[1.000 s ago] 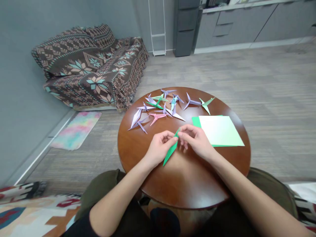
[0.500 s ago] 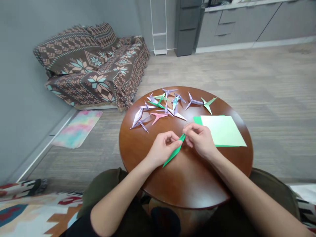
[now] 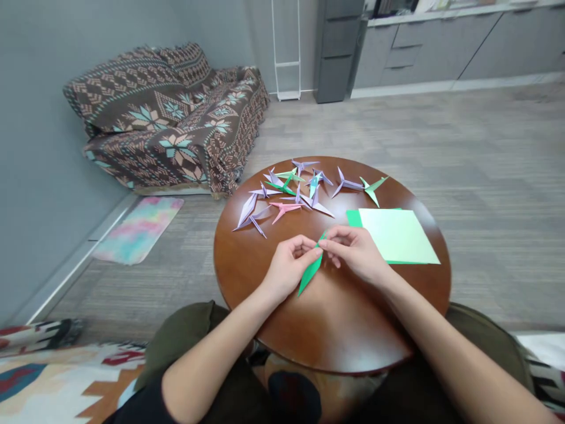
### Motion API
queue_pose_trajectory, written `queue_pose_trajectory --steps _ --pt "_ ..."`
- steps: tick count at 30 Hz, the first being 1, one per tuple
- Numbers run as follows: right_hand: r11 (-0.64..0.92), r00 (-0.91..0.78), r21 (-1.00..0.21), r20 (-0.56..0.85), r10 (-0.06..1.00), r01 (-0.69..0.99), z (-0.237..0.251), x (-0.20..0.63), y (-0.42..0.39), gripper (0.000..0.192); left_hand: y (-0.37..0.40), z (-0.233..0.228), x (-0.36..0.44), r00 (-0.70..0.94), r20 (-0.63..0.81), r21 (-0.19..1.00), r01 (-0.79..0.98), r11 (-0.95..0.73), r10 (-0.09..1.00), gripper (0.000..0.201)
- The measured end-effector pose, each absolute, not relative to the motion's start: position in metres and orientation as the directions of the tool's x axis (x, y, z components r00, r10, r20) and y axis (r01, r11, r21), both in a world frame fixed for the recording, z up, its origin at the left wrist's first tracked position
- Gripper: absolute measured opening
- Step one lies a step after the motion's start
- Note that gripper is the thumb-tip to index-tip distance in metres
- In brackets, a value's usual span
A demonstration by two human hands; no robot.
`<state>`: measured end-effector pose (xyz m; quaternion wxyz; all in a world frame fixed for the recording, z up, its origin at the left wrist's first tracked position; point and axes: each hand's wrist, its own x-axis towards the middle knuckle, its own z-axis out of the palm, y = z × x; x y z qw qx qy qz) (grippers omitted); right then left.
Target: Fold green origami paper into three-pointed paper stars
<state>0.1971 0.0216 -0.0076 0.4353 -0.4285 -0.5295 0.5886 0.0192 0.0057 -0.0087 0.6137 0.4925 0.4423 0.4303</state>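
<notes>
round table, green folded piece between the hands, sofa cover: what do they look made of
Round table: probably wood or veneer, glossy; brown, with bright reflections.
Green folded piece: likely paper, matte; thin, straight-edged, pointed.
Sofa cover: apparently woven or knitted fabric, matte; patterned, draped loosely.

free tabletop (image 3: pixel 342 324) between forearms (image 3: pixel 229 344); origami (image 3: pixel 285 207) beyond hands (image 3: pixel 286 266)

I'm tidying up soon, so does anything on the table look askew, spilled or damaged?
Only mildly: the pale green sheet sits out of line with the darker green paper beneath, which sticks out on the left. No spill or tear is visible.
</notes>
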Motion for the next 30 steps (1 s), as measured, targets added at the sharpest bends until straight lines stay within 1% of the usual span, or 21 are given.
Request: queue_pose_trajectory --steps 5,7,12,14,17,20,23,26,30 --pt "-0.076 -0.204 -0.997 -0.067 0.977 -0.036 -0.008 0.198 0.022 0.037 0.006 -0.008 0.021 0.188 -0.085 0.994 0.083 0.07 0.978 0.017" --pt "-0.106 -0.192 -0.992 -0.092 0.977 -0.063 -0.009 0.196 0.021 0.037 0.006 -0.007 0.021 0.2 -0.081 0.993 0.104 0.061 0.976 0.016" --pt "-0.169 -0.16 -0.958 -0.134 0.978 -0.233 -0.011 0.19 0.02 0.033 0.005 -0.006 0.022 0.23 -0.105 0.994 0.012 0.105 0.968 0.019" --pt "-0.213 -0.157 -0.928 -0.171 0.973 -0.305 -0.01 0.188 0.02 0.032 0.005 -0.006 0.023 0.225 -0.117 0.992 -0.024 0.126 0.967 0.021" --pt "-0.295 -0.178 -0.885 -0.245 0.953 -0.36 -0.007 0.186 0.018 0.032 0.004 -0.006 0.023 0.218 -0.124 0.989 -0.054 0.139 0.968 0.023" --pt "-0.334 -0.185 -0.856 -0.282 0.942 -0.395 -0.004 0.183 0.016 0.032 0.003 -0.006 0.022 0.213 -0.131 0.987 -0.068 0.148 0.968 0.024" --pt "-0.315 -0.156 -0.854 -0.274 0.949 -0.414 -0.004 0.181 0.016 0.031 0.003 -0.006 0.022 0.211 -0.14 0.986 -0.062 0.156 0.967 0.024" --pt "-0.284 -0.138 -0.874 -0.249 0.959 -0.394 -0.005 0.181 0.016 0.032 0.003 -0.006 0.021 0.206 -0.133 0.989 -0.033 0.143 0.969 0.022" --pt "-0.282 -0.159 -0.889 -0.24 0.958 -0.36 -0.006 0.182 0.016 0.033 0.004 -0.005 0.021 0.212 -0.074 0.996 -0.034 0.083 0.975 0.016"
